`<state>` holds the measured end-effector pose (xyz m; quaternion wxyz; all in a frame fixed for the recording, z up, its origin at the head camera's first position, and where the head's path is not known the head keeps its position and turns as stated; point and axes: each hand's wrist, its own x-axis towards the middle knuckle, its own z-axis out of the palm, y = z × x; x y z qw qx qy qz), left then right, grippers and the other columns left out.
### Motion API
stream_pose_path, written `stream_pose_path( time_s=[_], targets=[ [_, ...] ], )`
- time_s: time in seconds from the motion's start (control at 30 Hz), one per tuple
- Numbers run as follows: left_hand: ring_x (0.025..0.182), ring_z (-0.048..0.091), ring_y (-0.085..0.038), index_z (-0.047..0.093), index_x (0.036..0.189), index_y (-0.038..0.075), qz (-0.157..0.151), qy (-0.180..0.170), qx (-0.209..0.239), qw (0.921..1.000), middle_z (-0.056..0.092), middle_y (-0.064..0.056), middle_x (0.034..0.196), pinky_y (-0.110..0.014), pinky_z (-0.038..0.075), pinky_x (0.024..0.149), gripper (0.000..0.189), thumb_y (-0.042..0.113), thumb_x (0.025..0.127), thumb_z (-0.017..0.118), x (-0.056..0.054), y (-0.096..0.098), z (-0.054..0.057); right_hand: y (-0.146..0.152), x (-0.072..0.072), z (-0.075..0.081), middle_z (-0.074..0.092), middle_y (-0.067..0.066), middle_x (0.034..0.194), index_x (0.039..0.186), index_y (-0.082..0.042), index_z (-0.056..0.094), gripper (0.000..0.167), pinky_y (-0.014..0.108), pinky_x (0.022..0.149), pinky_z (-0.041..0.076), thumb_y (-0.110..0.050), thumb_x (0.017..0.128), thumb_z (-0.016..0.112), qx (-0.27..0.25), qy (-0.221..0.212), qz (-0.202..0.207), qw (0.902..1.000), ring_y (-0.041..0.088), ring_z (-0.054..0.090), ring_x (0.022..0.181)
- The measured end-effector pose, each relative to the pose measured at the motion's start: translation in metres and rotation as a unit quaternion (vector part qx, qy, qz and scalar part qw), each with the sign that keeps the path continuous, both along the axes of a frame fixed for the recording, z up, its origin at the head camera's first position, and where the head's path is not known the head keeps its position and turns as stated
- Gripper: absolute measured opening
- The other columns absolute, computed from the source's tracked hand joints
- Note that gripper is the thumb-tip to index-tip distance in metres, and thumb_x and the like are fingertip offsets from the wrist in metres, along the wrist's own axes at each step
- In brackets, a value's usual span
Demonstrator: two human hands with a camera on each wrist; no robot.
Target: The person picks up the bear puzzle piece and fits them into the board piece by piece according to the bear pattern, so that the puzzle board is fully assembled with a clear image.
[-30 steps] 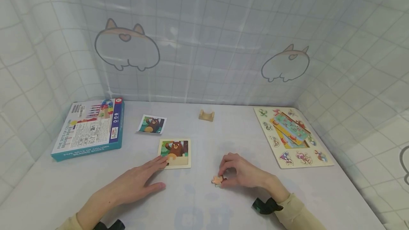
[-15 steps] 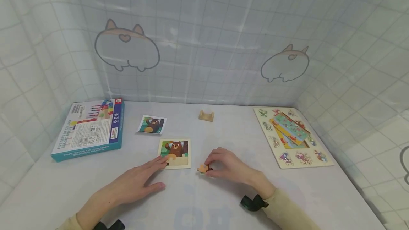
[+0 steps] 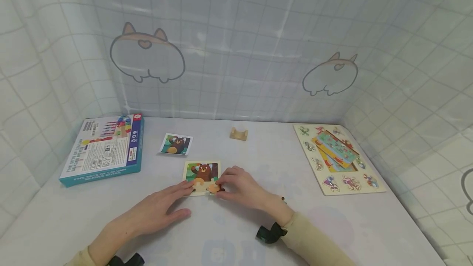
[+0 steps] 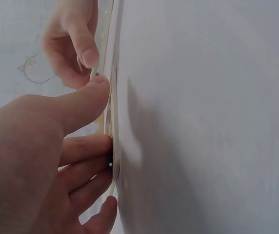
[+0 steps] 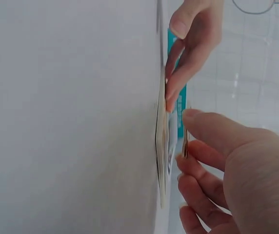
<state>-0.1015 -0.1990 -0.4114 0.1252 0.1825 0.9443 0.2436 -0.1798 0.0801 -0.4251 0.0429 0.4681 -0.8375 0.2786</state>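
A small wooden puzzle board (image 3: 202, 188) with a bear picture lies on the table; the upper part is filled and bare wood shows along its lower part. My left hand (image 3: 157, 210) rests its fairly straight fingertips on the board's left side. Between thumb and fingers, my right hand (image 3: 247, 189) pinches an orange and brown puzzle piece (image 3: 213, 188) over the board's lower right corner. In the right wrist view that thin piece (image 5: 186, 141) is held on edge, slightly apart from the board (image 5: 162, 151). Its printed face is hidden there.
Behind the board lies a bear picture card (image 3: 175, 144). A boxed toy set (image 3: 103, 149) is at the left, and a small notched wooden block (image 3: 239, 134) stands at the back. An animal puzzle board (image 3: 318, 175) with colourful cards on it lies to the right.
My right hand has moved left and slightly away from me with the puzzle piece, from the table beside the board to over its lower right corner. My left hand has stayed put.
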Motion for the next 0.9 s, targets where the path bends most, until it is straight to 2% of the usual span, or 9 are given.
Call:
stream_pose_path(
  time_s=[0.27, 0.67, 0.9],
  targets=[
    [0.144, 0.041, -0.03, 0.05, 0.148, 0.02, 0.001, -0.001, 0.004, 1.0, 0.043, -0.002, 0.157, -0.057, 0.04, 0.113, 0.07, 0.062, 0.093, 0.058, -0.001, -0.001, 0.0, -0.02, -0.006, -0.002, 0.068, -0.005, 0.101, 0.108, -0.015, 0.075, 0.023, 0.018, 0.081, 0.047, -0.03, 0.091, 0.076, 0.011, 0.005, -0.008, 0.9999, 0.009, 0.056, 0.094],
    [0.143, 0.042, -0.032, 0.051, 0.147, 0.02, 0.008, -0.004, 0.003, 1.0, 0.045, -0.005, 0.156, -0.059, 0.04, 0.111, 0.072, 0.063, 0.091, 0.06, -0.001, 0.0, 0.0, -0.038, -0.01, 0.002, 0.069, -0.005, 0.108, 0.114, -0.017, 0.073, 0.027, 0.019, 0.084, 0.045, -0.033, 0.091, 0.074, 0.04, -0.028, -0.026, 0.9985, 0.01, 0.055, 0.097],
    [0.139, 0.046, -0.036, 0.041, 0.152, 0.022, 0.026, -0.02, 0.0, 0.9994, 0.048, -0.009, 0.152, -0.061, 0.042, 0.109, 0.078, 0.065, 0.089, 0.061, -0.001, 0.0, 0.001, -0.039, -0.011, -0.002, 0.068, -0.005, 0.107, 0.113, -0.018, 0.074, 0.026, 0.016, 0.081, 0.041, -0.033, 0.091, 0.074, 0.047, -0.028, -0.033, 0.9979, 0.007, 0.053, 0.095]
  ],
)
